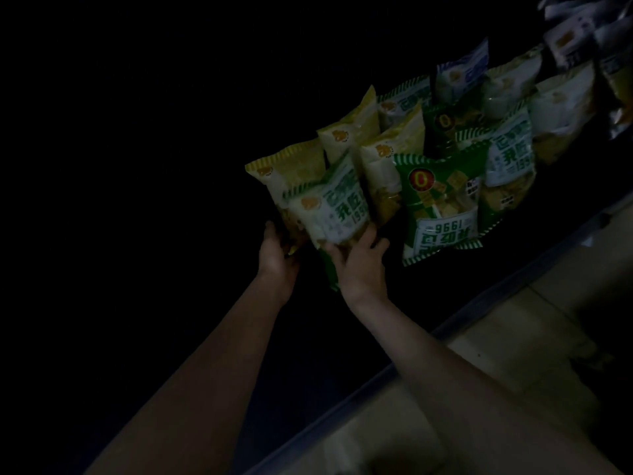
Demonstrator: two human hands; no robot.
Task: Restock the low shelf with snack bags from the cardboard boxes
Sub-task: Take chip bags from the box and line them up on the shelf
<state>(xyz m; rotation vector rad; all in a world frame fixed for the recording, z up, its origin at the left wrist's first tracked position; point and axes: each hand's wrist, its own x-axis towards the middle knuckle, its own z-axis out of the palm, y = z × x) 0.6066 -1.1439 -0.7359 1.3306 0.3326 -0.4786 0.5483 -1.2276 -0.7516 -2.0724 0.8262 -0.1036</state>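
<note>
Both hands gripping snack bags at the near end of the row on the dark shelf (513, 279): left hand (275, 257) under a yellow bag (284, 169), right hand (359, 262) on a white-green bag (329, 207). Better to stand them upright, labels forward, snug against the neighbours.

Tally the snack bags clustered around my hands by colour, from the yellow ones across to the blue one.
Yellow plastic snack bags: 3
White snack bags with green lettering: 3
Dark green snack bags: 2
Blue-and-white snack bag: 1
Total: 9
The paler bags farther right are too dim and blurred to count.
</note>
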